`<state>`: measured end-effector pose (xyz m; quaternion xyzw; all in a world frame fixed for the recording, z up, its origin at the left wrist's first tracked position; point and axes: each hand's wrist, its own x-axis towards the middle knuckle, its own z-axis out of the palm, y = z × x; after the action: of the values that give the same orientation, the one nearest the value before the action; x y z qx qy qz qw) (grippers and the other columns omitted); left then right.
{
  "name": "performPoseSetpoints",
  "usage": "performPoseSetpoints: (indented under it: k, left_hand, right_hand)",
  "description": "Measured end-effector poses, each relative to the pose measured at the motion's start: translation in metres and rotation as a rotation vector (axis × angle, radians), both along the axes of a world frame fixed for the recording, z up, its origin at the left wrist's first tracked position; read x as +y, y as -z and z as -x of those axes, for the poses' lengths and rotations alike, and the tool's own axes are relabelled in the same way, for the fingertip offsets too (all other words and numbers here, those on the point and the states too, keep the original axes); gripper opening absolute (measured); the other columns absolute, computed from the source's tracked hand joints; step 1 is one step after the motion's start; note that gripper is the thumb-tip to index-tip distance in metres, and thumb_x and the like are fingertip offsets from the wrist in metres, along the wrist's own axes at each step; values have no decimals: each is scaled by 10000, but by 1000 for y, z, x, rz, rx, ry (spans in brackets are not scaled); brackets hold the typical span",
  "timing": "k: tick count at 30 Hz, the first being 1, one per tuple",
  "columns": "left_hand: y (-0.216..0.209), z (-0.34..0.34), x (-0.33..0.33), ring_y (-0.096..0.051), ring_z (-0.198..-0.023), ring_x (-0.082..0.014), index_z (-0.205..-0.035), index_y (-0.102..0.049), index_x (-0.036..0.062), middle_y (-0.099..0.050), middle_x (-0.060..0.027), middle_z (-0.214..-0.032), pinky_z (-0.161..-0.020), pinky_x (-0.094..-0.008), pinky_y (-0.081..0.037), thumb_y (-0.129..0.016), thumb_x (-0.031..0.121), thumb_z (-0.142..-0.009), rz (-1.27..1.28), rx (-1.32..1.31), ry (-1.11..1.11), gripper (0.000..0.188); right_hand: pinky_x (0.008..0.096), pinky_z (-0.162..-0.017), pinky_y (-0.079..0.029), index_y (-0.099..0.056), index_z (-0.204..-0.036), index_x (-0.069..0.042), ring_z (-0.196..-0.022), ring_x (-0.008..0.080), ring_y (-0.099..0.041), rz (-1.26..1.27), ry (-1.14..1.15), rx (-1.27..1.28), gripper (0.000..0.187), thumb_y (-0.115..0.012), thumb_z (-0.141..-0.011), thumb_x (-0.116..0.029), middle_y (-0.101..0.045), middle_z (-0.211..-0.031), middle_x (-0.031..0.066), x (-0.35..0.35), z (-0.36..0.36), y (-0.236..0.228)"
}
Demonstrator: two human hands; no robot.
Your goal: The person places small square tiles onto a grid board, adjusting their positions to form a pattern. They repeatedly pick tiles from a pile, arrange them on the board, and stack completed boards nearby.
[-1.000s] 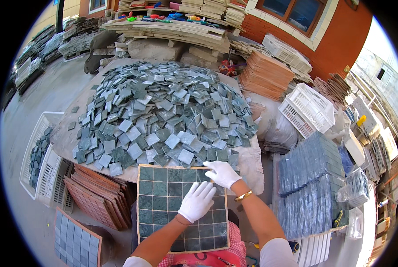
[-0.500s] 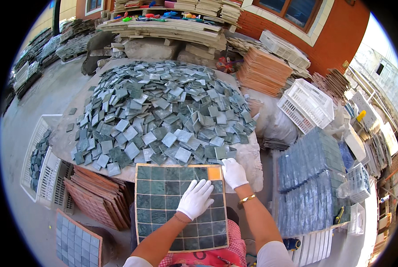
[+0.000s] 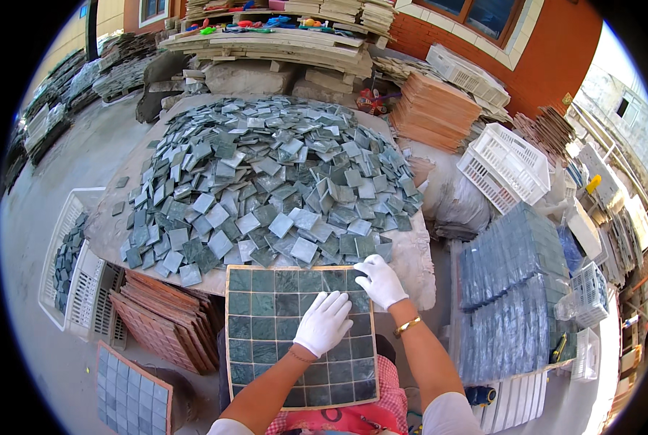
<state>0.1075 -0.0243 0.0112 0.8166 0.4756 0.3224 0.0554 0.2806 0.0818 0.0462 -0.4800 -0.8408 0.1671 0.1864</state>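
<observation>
A square tray (image 3: pixel 264 328) with a thin light wooden rim rests on my lap, its grid filled with dark green stone tiles. My left hand (image 3: pixel 324 321), in a white glove, lies flat over the tiles right of the middle, fingers stretched out. At the tray's top right corner is my right hand (image 3: pixel 382 283), also gloved, with bent fingertips at the right edge of a green tile (image 3: pixel 338 280) in the corner cell. The fingertips partly hide that edge. Just beyond the tray, a large heap of loose square tiles (image 3: pixel 266 185) covers the worktable (image 3: pixel 409 255).
White crates (image 3: pixel 85 297) with small tiles stand at the left, beside stacked reddish trays (image 3: pixel 161 315). A filled tray (image 3: pixel 132 395) leans below them. Plastic-wrapped tile stacks (image 3: pixel 509 290) stand at the right, with white baskets (image 3: pixel 504 167) and an orange-brown stack (image 3: pixel 434 112) behind.
The orange corner cell of the tray is now covered by a green tile. My right hand has shifted slightly and bent its fingers at that corner. My left hand stays flat on the tiles.
</observation>
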Motion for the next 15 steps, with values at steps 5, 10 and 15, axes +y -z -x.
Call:
performPoseSetpoints:
  k: [5,10,15]
  left_hand:
    - [4,-9,1,-472,-1283,-343,-1263,-551,-1,-535,-173,-1345,-1103,-467,-337,-674,233,-829,18,-7,-92,508]
    - [10,-3,0,-407,-1345,-391,-1371,-454,-37,-463,-239,-1416,-1137,-518,-281,-621,211,-879,79,41,-242,576]
    - [11,-12,7,-390,-1359,-378,-1378,-454,-35,-449,-228,-1436,-1143,-509,-259,-621,286,-878,92,171,-267,617]
  right_hand:
    - [431,-882,-494,-596,-1207,-38,-1001,361,-607,9,-44,-163,344,-610,-873,-118,-604,-1084,179,-2,-6,10]
    - [425,-910,-488,-536,-1270,-24,-1074,383,-578,-184,56,181,400,-599,-890,-134,-567,-1214,210,-12,-16,0]
    - [510,-1120,-297,-459,-1386,-36,-1385,353,-354,-316,23,-82,584,-623,-891,-299,-422,-1458,185,-56,2,45]
